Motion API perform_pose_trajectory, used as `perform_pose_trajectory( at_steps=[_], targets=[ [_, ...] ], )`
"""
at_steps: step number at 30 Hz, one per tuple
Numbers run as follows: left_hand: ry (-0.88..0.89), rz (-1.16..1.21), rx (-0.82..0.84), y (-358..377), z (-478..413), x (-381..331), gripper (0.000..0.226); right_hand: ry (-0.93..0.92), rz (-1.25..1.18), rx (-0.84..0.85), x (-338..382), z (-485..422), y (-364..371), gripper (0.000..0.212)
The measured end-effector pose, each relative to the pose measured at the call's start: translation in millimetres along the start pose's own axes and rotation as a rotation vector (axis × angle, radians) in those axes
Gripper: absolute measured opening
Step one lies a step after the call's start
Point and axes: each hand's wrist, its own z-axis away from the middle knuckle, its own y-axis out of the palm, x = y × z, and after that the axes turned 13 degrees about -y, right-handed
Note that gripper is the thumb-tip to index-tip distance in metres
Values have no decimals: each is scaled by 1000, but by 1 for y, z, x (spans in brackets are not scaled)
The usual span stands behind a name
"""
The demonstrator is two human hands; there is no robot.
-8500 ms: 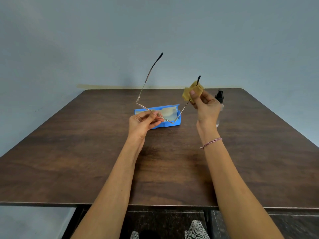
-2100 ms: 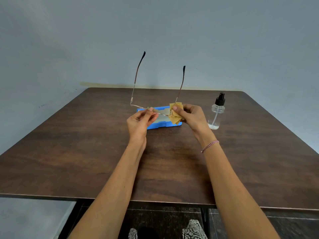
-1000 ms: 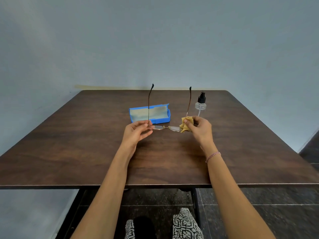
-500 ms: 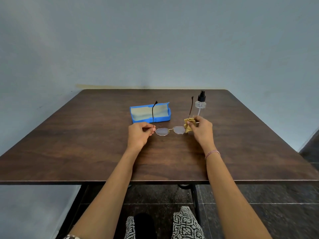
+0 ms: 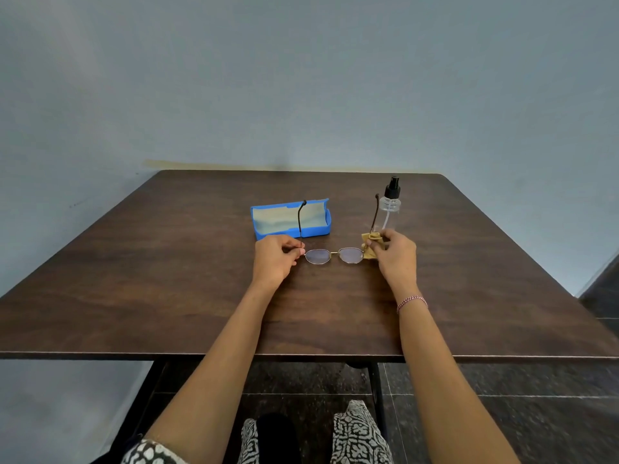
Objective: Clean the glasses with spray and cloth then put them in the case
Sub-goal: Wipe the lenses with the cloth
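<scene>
Evidently wiping looked done: the glasses (image 5: 334,255) hung low over the bench (image 5: 167,279), temples unfolded, lenses facing the person. Left hand (image 5: 275,259) pinched the 9 o'clock hinge; right hand (image 5: 395,254) pinched the 3 o'clock hinge w/ the cloth (image 5: 369,248) bunched in it. Next, I'd judge: fold both temples, then carry to the open case (image 5: 290,222) at 12 o'clock (spray bottle (image 5: 390,205) stood at 2 o'clock). No readable writing anywhere.
</scene>
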Motion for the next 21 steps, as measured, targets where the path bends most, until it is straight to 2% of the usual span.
perform_pose_trajectory(
  at_steps=[13,21],
  targets=[
    [-39,-26,0,-1,-1,0,20,50,13,42,2,2,-4,24],
    [-26,-12,5,-6,4,0,25,45,-8,39,6,13,-13,43]
  ],
)
